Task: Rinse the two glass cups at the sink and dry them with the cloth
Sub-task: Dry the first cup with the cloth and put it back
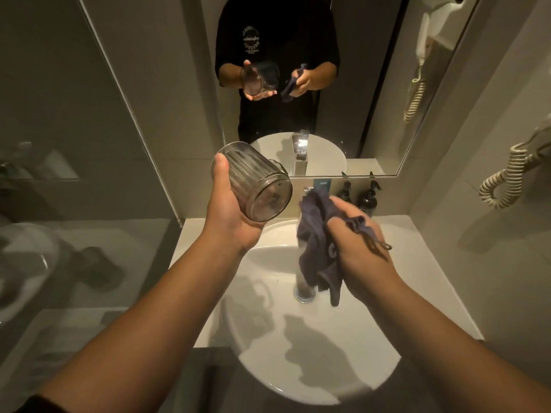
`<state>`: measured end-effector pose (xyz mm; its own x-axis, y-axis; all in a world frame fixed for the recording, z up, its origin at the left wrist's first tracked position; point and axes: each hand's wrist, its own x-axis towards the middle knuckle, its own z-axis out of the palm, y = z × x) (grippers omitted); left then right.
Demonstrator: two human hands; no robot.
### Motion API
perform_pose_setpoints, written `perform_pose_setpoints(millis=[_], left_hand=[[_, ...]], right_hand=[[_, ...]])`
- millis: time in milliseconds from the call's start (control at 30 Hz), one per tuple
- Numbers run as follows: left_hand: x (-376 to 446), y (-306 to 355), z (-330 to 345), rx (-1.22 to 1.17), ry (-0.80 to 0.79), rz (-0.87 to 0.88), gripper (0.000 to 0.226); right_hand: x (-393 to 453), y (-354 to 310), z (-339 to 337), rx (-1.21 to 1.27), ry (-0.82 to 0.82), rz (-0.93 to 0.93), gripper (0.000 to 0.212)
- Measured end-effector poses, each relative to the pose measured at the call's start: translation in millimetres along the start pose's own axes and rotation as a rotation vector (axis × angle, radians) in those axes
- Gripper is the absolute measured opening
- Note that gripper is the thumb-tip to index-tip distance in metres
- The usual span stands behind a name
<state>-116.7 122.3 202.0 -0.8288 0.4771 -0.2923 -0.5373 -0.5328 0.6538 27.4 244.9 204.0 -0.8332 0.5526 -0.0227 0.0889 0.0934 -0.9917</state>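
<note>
My left hand point(229, 216) holds a ribbed glass cup point(253, 180) on its side above the white sink point(343, 353), its base turned toward me and its mouth pointing away. The thumb lies along the cup's upper side and the palm cradles it from below. To the right, my right hand point(354, 239) grips a dark grey cloth point(316, 242), which hangs bunched over the basin near the drain point(304, 293). The cloth and the cup are apart. A second glass cup is not in view.
The tap point(307, 193) stands behind the cloth, mostly hidden. Two dark pump bottles point(368, 199) sit on the counter at the back right. A mirror point(372, 84) covers the wall ahead. A coiled hairdryer cord point(504, 180) hangs at the right. A glass partition point(89, 114) stands left.
</note>
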Motion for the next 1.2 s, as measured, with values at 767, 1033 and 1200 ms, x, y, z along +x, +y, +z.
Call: perform_pose_setpoints(millis=[767,1033,1200], left_hand=[[3,9,-5,-0.012,0.045,-0.107,0.079],[3,11,-7,-0.016,0.082,-0.095,0.068],[4,1,2,-0.043,-0.075,-0.179,0.074]], right_hand=[[25,44,20,-0.949,-0.136,-1.162,0.029],[27,6,-4,-0.507,0.05,-0.739,0.05],[34,-11,19,-0.941,0.03,-1.172,0.057]])
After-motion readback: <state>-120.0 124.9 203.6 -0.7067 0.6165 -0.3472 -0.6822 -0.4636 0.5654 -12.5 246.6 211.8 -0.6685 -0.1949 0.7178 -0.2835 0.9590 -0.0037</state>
